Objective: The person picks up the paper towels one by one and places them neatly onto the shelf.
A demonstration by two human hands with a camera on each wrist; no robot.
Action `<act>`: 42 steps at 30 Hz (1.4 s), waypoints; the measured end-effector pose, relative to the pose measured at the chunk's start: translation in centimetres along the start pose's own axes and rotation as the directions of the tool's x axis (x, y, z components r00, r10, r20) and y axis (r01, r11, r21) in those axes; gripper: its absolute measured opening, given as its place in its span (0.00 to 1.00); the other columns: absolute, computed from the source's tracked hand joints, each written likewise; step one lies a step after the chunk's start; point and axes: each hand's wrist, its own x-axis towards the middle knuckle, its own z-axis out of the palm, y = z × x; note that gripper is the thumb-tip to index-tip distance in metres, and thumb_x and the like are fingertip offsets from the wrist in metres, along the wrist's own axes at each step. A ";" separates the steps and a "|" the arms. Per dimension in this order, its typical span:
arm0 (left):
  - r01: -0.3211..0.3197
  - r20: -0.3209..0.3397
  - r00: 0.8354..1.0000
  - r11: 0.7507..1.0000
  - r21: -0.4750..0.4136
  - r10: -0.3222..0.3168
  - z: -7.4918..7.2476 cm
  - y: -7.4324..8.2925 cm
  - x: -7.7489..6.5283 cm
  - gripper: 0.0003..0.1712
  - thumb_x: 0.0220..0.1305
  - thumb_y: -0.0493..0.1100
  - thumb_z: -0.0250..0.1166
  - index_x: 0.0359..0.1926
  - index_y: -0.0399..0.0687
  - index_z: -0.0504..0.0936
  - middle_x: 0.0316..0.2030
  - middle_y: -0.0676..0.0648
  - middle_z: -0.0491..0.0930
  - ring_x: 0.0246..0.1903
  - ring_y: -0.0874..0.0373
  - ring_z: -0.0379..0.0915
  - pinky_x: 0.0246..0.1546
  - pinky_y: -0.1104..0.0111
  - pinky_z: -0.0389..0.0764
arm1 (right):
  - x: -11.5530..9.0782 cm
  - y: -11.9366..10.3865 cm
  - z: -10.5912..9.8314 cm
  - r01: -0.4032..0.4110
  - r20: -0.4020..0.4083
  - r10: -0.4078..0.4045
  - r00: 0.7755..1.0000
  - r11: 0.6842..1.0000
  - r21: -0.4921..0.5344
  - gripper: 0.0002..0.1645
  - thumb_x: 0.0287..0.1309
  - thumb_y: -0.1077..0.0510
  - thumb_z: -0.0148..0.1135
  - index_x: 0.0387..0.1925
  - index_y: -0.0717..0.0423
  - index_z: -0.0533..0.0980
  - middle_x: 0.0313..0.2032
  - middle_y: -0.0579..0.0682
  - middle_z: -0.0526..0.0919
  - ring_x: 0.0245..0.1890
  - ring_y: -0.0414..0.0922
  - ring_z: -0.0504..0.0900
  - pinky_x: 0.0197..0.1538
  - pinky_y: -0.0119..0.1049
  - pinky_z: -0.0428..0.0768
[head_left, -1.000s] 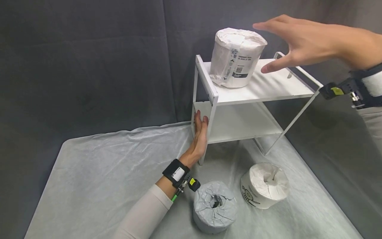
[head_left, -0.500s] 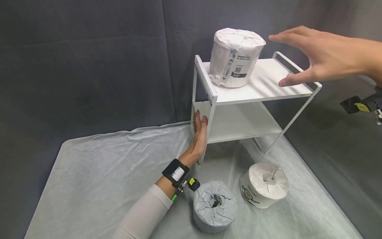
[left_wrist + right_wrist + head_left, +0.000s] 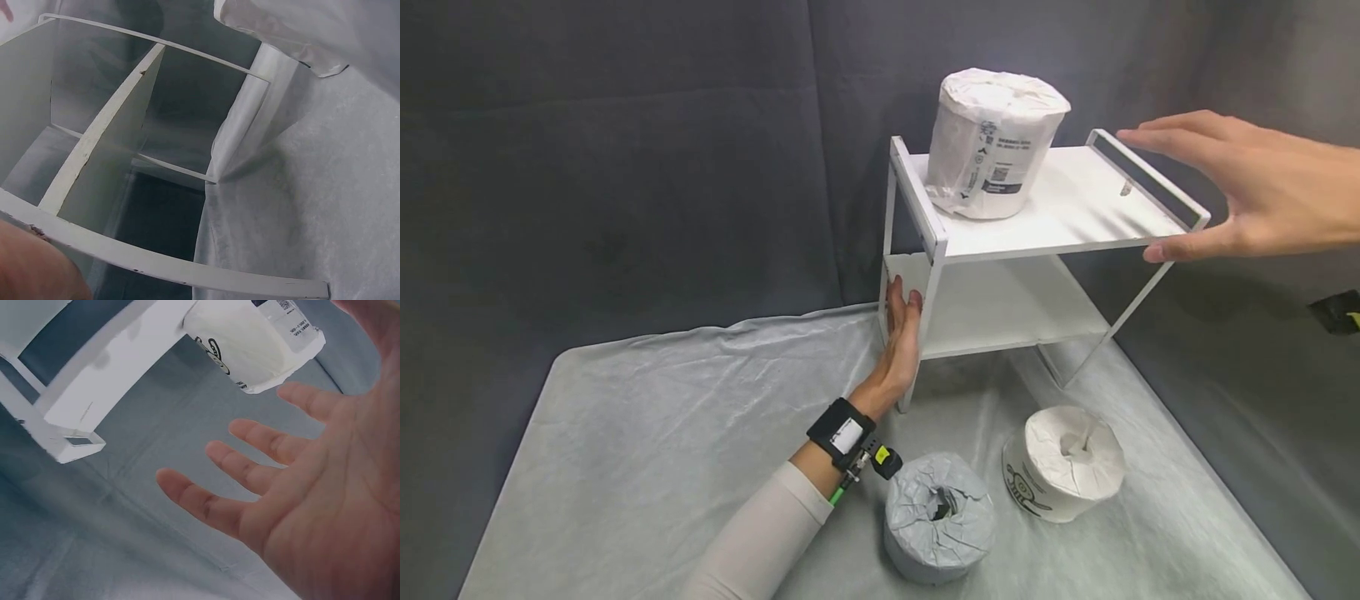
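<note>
A white two-tier shelf rack [image 3: 1060, 242] stands on a grey cloth. On its upper board, toward the left end, sits a paper-wrapped toilet roll [image 3: 996, 146] with printed text on its side. My left hand [image 3: 901, 354] lies against the rack's left side frame, fingers extended; in the left wrist view only part of that hand [image 3: 37, 269] shows beside the frame. By the rack's right end my right hand [image 3: 1247, 187] is spread, thumb apart from the fingers, holding nothing. In the right wrist view its straight fingers [image 3: 206, 503] point toward the rack, with the toilet roll [image 3: 250, 347] beyond.
Two more wrapped rolls stand on the cloth in front of the rack: a grey one [image 3: 938, 521] near my left forearm and a white one [image 3: 1063, 465] with a printed drawing to its right. Dark fabric [image 3: 625, 167] hangs behind.
My right hand has moved right and down, away from the toilet roll on the upper board to the rack's right end. The left hand, the rack and the rolls stay put.
</note>
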 end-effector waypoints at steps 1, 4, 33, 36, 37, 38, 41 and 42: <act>-0.002 -0.003 1.000 1.000 0.002 0.002 0.0 0.0 0.0 0.50 0.78 0.72 0.26 0.85 0.46 0.26 0.84 0.42 0.22 0.84 0.47 0.21 0.81 0.49 0.34 | -0.3 0.0 0.2 0.002 -0.011 -0.002 1.000 1.000 0.000 0.72 0.43 0.47 0.87 0.85 0.45 0.55 0.76 0.65 0.64 0.72 0.64 0.64 0.77 0.43 0.56; -0.003 -0.005 1.000 1.000 0.004 0.003 0.0 0.0 0.0 0.51 0.78 0.73 0.25 0.85 0.46 0.26 0.84 0.42 0.22 0.84 0.48 0.20 0.81 0.49 0.33 | -1.2 0.0 0.8 0.021 -0.049 -0.020 0.999 1.000 0.010 0.72 0.41 0.48 0.88 0.84 0.46 0.57 0.75 0.65 0.64 0.72 0.66 0.65 0.78 0.36 0.51; 0.000 -0.022 1.000 1.000 -0.017 -0.001 0.2 0.1 0.0 0.45 0.81 0.63 0.28 0.85 0.46 0.28 0.84 0.41 0.23 0.83 0.48 0.20 0.81 0.48 0.33 | -7.8 -6.8 12.2 0.180 0.004 -0.181 0.984 0.982 -0.058 0.70 0.42 0.38 0.87 0.83 0.43 0.59 0.75 0.55 0.66 0.64 0.54 0.74 0.43 0.55 0.83; 0.003 -0.025 1.000 1.000 -0.031 -0.003 0.1 0.1 0.0 0.45 0.81 0.64 0.28 0.86 0.47 0.28 0.84 0.42 0.23 0.83 0.49 0.20 0.81 0.48 0.33 | -7.8 -7.1 13.5 0.198 0.008 -0.198 0.980 0.980 -0.037 0.70 0.43 0.37 0.86 0.83 0.44 0.59 0.75 0.54 0.66 0.65 0.52 0.73 0.43 0.55 0.83; 0.002 -0.026 1.000 0.999 -0.036 -0.003 0.1 0.1 0.0 0.45 0.81 0.64 0.28 0.86 0.47 0.28 0.84 0.42 0.23 0.83 0.49 0.20 0.81 0.48 0.33 | -7.8 -7.2 14.0 0.203 0.010 -0.203 0.979 0.979 -0.033 0.70 0.43 0.36 0.86 0.83 0.44 0.58 0.75 0.54 0.66 0.65 0.52 0.73 0.43 0.55 0.83; 0.003 -0.027 1.000 0.999 -0.036 -0.004 0.1 0.1 0.0 0.45 0.81 0.64 0.28 0.86 0.47 0.28 0.84 0.42 0.23 0.83 0.49 0.20 0.81 0.48 0.33 | -7.9 -7.2 14.6 0.206 0.012 -0.206 0.978 0.978 -0.029 0.70 0.43 0.36 0.86 0.83 0.45 0.59 0.75 0.54 0.66 0.65 0.53 0.72 0.42 0.55 0.82; 0.004 -0.021 1.000 0.999 -0.034 -0.005 0.2 0.1 0.1 0.45 0.80 0.64 0.28 0.85 0.47 0.28 0.84 0.42 0.23 0.83 0.49 0.20 0.81 0.48 0.33 | -8.3 -7.3 16.6 0.205 0.023 -0.205 0.979 0.979 -0.002 0.69 0.43 0.35 0.85 0.82 0.46 0.59 0.75 0.57 0.65 0.66 0.55 0.71 0.42 0.57 0.83; 0.003 -0.019 1.000 1.000 -0.031 -0.004 0.2 0.1 0.1 0.46 0.80 0.64 0.28 0.85 0.46 0.28 0.84 0.42 0.23 0.84 0.49 0.20 0.81 0.49 0.33 | -8.5 -7.3 17.2 0.196 0.028 -0.197 0.980 0.980 0.009 0.69 0.44 0.35 0.85 0.82 0.46 0.60 0.75 0.57 0.65 0.67 0.56 0.71 0.44 0.58 0.83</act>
